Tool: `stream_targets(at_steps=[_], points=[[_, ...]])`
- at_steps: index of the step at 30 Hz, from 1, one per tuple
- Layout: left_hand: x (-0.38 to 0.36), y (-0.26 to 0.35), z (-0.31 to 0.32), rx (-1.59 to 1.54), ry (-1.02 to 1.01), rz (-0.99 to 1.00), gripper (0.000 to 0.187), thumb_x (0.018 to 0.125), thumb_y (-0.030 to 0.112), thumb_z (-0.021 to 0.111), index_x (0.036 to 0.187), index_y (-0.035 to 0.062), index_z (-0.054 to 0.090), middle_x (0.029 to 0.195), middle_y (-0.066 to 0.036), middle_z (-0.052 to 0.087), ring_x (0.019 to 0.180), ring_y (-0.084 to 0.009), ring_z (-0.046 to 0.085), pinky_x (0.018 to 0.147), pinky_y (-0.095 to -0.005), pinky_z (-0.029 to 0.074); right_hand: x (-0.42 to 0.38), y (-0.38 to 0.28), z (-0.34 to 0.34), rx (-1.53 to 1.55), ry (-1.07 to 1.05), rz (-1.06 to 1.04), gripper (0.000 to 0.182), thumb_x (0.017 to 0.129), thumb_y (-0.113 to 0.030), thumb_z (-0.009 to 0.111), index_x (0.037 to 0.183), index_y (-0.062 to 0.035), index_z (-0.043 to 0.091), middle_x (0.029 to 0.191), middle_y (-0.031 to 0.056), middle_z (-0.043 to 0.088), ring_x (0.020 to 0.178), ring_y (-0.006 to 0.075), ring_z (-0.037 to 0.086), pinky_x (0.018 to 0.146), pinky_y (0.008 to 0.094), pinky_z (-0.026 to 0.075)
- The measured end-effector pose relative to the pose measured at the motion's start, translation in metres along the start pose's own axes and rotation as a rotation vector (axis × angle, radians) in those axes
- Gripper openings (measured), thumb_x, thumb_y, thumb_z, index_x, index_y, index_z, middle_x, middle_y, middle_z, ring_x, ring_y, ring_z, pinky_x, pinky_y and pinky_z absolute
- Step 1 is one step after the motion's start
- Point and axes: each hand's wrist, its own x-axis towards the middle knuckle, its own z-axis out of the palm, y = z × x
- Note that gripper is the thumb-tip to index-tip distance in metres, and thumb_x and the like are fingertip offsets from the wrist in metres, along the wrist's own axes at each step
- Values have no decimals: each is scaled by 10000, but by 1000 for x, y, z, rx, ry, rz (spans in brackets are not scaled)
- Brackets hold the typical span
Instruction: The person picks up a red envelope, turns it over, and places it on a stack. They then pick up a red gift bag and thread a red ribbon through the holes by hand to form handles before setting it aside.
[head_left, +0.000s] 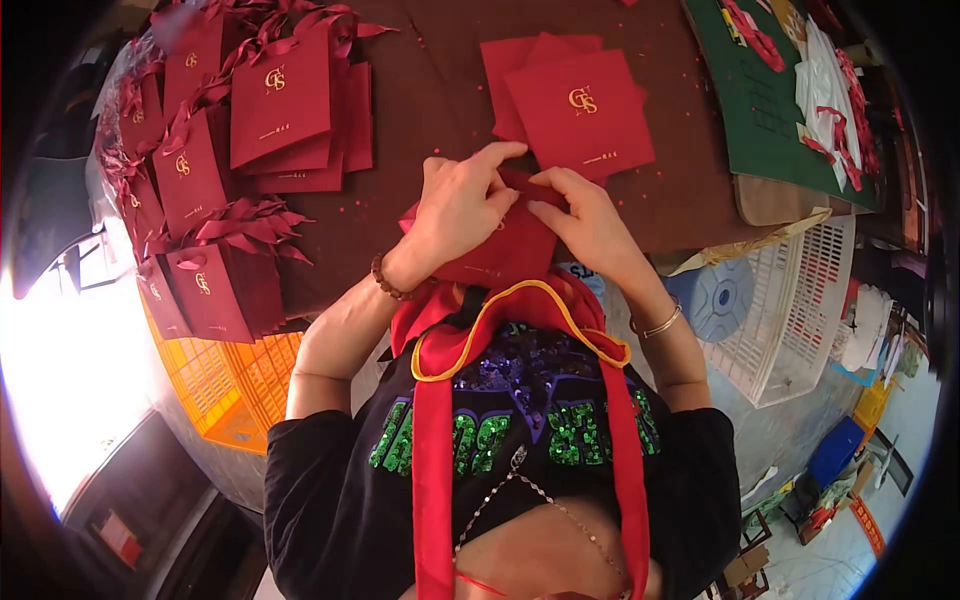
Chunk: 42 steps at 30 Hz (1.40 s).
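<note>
A red paper gift bag (512,250) with gold print lies at the table's near edge, against the apron. My left hand (462,205) bends over its upper left part, fingers curled and thumb on the bag. My right hand (588,222) pinches its upper right edge with thumb and fingertips. Both hands partly cover the bag, and any ribbon between the fingertips is too hidden to make out. Just beyond my fingers sits a small stack of flat red bags (585,105) with a gold logo, no ribbon showing on them.
Many red bags with ribbon handles (285,100) are piled at the left. A green mat (765,120) with ribbons and white plastic lies at the right. Below the table stand an orange crate (225,385), a white crate (785,310) and a blue stool (722,298).
</note>
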Motion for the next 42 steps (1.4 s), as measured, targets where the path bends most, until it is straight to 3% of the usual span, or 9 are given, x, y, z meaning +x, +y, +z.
stream_targets(at_steps=[4,8,13,21,30,35,38,41,42], points=[[-9,1,13,272,48,157,262,766,47,606,1027,65,613,647,-83,635,566,-188,612,611,-296,437,-5,2,3,3,52,-53,241,824,-89,597,1033,24,554,931,131,598,815,205,575,712,297,447],[-8,-2,16,-8,25,-3,225,763,70,602,981,114,635,622,-50,618,568,-207,577,752,-342,330,-8,1,5,-28,80,-77,220,831,-83,583,1021,24,554,932,137,596,825,228,583,717,310,451],[-12,4,19,206,100,136,177,779,68,543,943,77,607,657,-94,635,610,-278,583,744,-359,342,-10,1,8,-85,117,-101,212,833,-68,574,1024,22,557,928,149,602,841,251,589,733,323,456],[-13,7,17,161,137,152,149,774,58,552,917,62,595,618,-111,616,589,-287,573,728,-363,363,-10,-3,1,149,131,84,149,804,-70,634,905,29,587,744,66,620,630,54,510,562,226,423],[-16,3,25,114,186,234,268,786,25,545,1050,63,512,622,-122,609,587,-301,575,708,-370,408,-12,-7,5,91,123,4,138,798,-47,621,916,17,587,748,70,618,646,65,528,581,235,434],[-20,4,14,-3,66,152,386,773,51,613,1140,95,504,693,-70,628,690,-273,613,653,-371,471,-13,-6,2,143,34,-36,159,807,-45,609,951,18,588,815,83,624,724,80,553,645,242,452],[-23,7,8,281,111,183,368,765,87,642,1115,95,527,677,-62,615,678,-257,607,630,-362,469,-13,-4,2,159,19,-45,166,811,-40,602,966,18,587,830,85,623,747,86,559,667,244,455],[-23,8,-12,257,31,173,317,749,115,671,1050,91,573,656,-50,600,646,-243,594,600,-350,464,-14,2,3,138,28,-87,165,816,-38,598,971,20,587,824,80,619,744,89,559,674,244,455],[-18,4,-18,347,173,329,231,747,127,678,961,71,610,636,-57,585,587,-236,572,572,-327,455,-14,3,4,119,39,-130,163,819,-38,596,971,21,588,823,75,618,741,90,558,677,244,454]])
